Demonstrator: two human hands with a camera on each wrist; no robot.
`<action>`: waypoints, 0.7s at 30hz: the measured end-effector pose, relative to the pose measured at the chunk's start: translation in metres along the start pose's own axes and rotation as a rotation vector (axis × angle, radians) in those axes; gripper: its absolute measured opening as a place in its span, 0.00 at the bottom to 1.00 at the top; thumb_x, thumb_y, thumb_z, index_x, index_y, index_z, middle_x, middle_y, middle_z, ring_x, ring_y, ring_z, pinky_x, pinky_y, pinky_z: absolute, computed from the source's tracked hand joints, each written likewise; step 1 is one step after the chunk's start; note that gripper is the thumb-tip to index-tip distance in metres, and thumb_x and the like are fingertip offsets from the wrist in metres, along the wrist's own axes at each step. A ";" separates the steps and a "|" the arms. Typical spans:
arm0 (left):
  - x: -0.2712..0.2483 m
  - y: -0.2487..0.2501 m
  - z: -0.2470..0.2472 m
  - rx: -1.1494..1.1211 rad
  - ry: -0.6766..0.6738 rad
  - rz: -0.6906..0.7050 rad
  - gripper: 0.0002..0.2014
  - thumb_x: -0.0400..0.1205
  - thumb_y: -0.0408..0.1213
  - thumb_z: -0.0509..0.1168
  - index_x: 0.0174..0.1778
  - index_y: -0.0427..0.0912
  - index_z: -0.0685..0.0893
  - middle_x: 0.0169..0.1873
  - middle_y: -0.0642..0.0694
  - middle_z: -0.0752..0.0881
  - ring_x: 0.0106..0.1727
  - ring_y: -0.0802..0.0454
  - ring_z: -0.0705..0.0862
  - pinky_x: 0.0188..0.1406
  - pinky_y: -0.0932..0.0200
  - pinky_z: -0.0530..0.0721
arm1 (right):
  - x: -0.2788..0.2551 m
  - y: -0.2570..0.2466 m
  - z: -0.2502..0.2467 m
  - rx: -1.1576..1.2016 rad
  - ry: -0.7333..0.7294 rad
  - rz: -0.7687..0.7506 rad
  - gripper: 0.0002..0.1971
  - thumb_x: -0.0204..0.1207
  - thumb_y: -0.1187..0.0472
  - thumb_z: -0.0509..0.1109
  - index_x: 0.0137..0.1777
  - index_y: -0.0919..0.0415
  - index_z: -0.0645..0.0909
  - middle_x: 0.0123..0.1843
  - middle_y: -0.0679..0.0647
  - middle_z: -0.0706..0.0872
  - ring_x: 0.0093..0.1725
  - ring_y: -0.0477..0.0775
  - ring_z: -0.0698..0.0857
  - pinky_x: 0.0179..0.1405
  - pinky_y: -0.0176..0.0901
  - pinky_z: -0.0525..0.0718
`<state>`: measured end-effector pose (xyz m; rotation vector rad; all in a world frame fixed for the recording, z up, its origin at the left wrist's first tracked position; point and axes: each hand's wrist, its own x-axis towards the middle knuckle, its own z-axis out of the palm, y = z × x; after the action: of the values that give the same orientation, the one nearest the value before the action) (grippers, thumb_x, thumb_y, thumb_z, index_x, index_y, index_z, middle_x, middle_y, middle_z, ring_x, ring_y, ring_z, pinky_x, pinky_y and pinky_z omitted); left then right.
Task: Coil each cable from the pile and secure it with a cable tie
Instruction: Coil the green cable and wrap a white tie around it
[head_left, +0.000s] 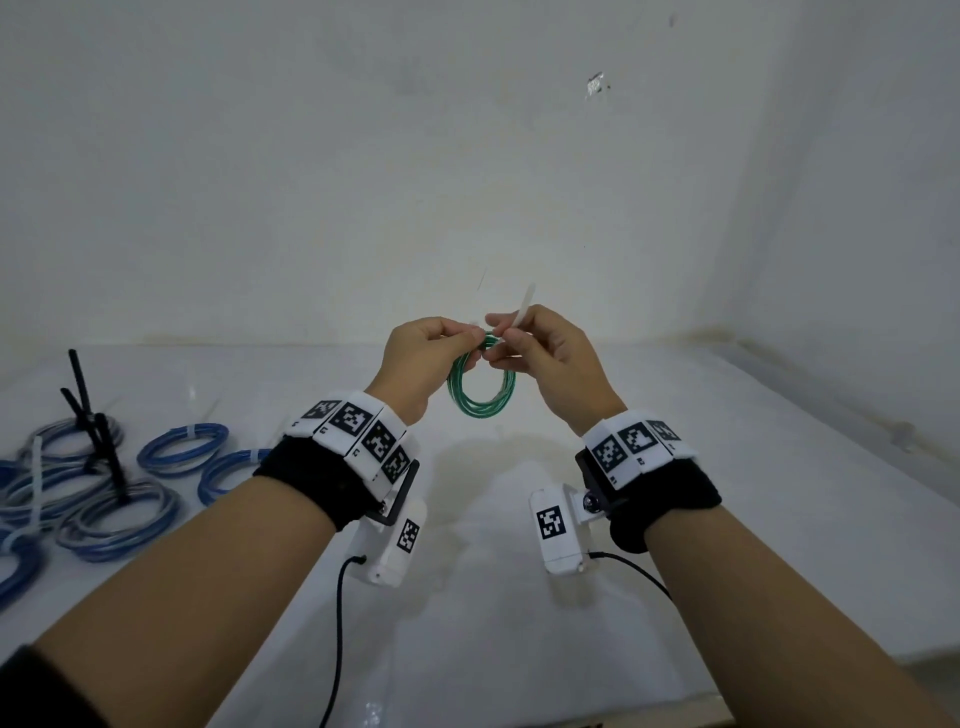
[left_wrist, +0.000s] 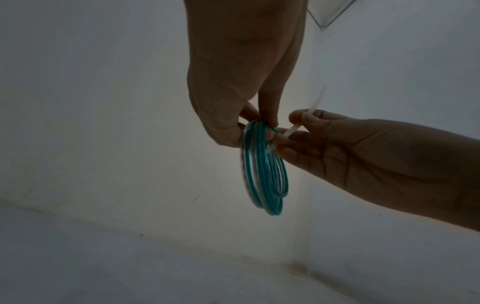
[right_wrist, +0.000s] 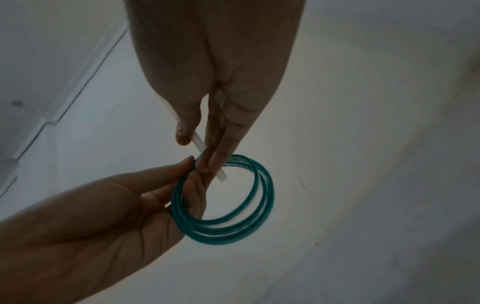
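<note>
Green cable coil (head_left: 480, 387): up in the air between both hands, well above the white table (head_left: 519, 597), hanging down as a round bundle of several loops, green with paler strands running through it.
Left hand (head_left: 423, 356): fingers curled, pinching the top of the coil. From the right wrist view the fingertips (right_wrist: 192, 185) reach through the ring and the thumb closes over the strands from the outside.
Right hand (head_left: 545, 358): thumb and forefinger pinched on the white cable tie (head_left: 522, 306), right beside the left hand's grip, the two sets of fingertips almost touching at the top of the coil.
Cable tie, upper part: the free tail sticks up and away past the right hand's knuckles, tilted towards the wall.
Cable tie, lower part: in the left wrist view the strip (left_wrist: 293, 128) runs down from the right hand's pinch to the coil's top edge. In the right wrist view a short end (right_wrist: 223, 176) pokes out below the fingers, inside the ring. Whether it is already looped round the strands, cannot tell.
Finished coils: over on the left of the table, a cluster of blue cable coils (head_left: 182, 449) lying flat, some banded with white ties.
Black ties (head_left: 96, 421): standing up from the blue coils at the far left.
Wrists: each wears a black band carrying white blocks with square black markers, and a small white camera unit hanging under it.
</note>
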<state>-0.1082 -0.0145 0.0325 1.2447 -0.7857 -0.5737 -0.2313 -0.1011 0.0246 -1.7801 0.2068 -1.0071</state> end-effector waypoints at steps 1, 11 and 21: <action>0.000 0.001 -0.002 -0.016 -0.005 -0.026 0.03 0.79 0.28 0.69 0.44 0.31 0.86 0.39 0.40 0.87 0.36 0.52 0.85 0.43 0.65 0.87 | 0.000 0.001 0.002 -0.009 -0.010 0.002 0.09 0.82 0.72 0.59 0.48 0.64 0.80 0.52 0.69 0.85 0.43 0.53 0.86 0.48 0.40 0.87; 0.001 0.014 -0.010 -0.141 -0.119 -0.379 0.08 0.81 0.28 0.65 0.53 0.30 0.84 0.36 0.42 0.84 0.29 0.56 0.80 0.30 0.69 0.84 | -0.003 0.009 0.014 -0.071 0.027 -0.026 0.08 0.82 0.72 0.58 0.51 0.73 0.79 0.44 0.61 0.87 0.45 0.56 0.87 0.52 0.45 0.87; 0.001 0.011 -0.021 -0.172 -0.175 -0.452 0.08 0.83 0.28 0.61 0.48 0.35 0.85 0.38 0.44 0.82 0.35 0.56 0.77 0.33 0.68 0.83 | -0.008 0.004 0.018 0.012 0.018 0.013 0.10 0.85 0.67 0.57 0.47 0.72 0.78 0.51 0.64 0.87 0.43 0.55 0.87 0.51 0.48 0.88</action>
<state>-0.0916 0.0006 0.0412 1.2269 -0.5827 -1.1062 -0.2220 -0.0859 0.0145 -1.7576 0.2223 -1.0134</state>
